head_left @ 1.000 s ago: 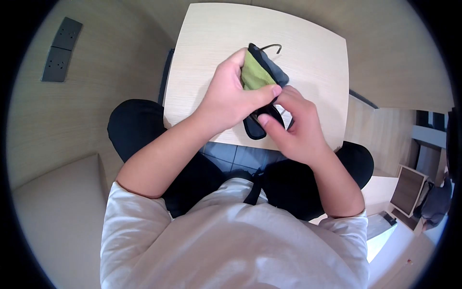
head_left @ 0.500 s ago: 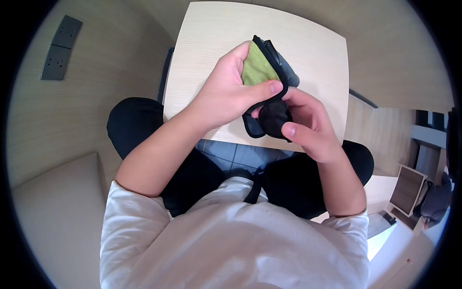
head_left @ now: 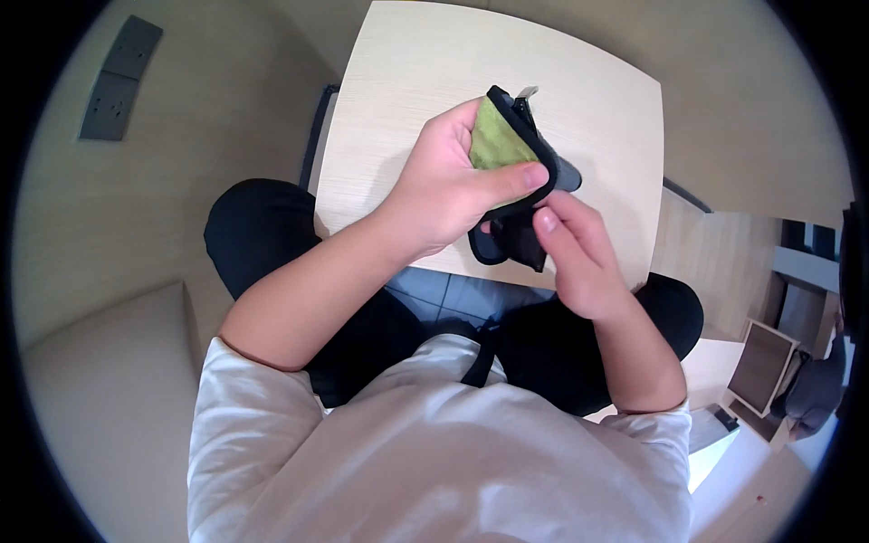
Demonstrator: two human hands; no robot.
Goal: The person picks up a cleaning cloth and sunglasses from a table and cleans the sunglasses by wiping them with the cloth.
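My left hand [head_left: 457,185] is closed on a cloth [head_left: 500,140], green on one face and grey on the other, with black edging. The thumb presses the green face, and the cloth is folded around part of a pair of sunglasses [head_left: 520,242]. A dark lens shows below the cloth, while a thin arm of the glasses pokes out at its top. My right hand [head_left: 587,258] is closed, its thumb and fingers pinching the sunglasses by the lens, right at the cloth's lower edge. Much of the frame is hidden by cloth and fingers. Both hands are above the table.
A light wood table [head_left: 416,72] lies beneath the hands, its near edge close to my knees. Wood-panelled walls stand on both sides, with grey sockets [head_left: 111,106] at the left. A beige seat [head_left: 109,389] is at lower left. At the far right, a person [head_left: 815,389] is partly visible.
Both hands, cloth and sunglasses have shifted slightly right and down in view. The right thumb has moved up toward the cloth's edge, and the visible lens has turned.
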